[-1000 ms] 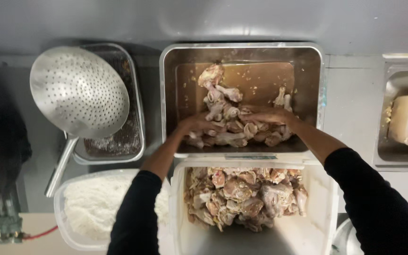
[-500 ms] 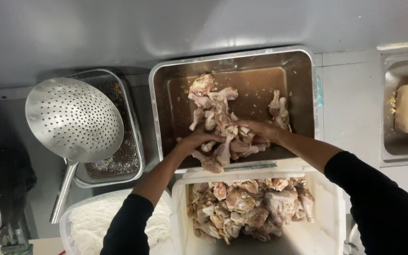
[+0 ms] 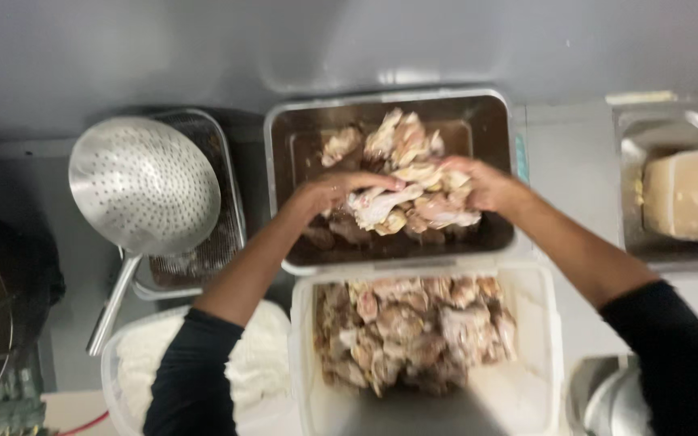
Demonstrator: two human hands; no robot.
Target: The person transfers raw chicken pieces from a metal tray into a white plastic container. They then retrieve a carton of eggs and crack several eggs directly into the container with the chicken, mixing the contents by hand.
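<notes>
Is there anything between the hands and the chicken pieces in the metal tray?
Nothing visible. The left hand and the right hand are already on the pile of chicken pieces in the metal tray, one from each side. The big strainer lies off to the left over another tray.

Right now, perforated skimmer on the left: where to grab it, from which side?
Likely by the handle of the skimmer. It's the one slim, bare part, and it slants down from the wide bowl resting over the wire basket toward the near edge. Come from the near left, beside the tub of white powder, clear of the left hand.
</notes>
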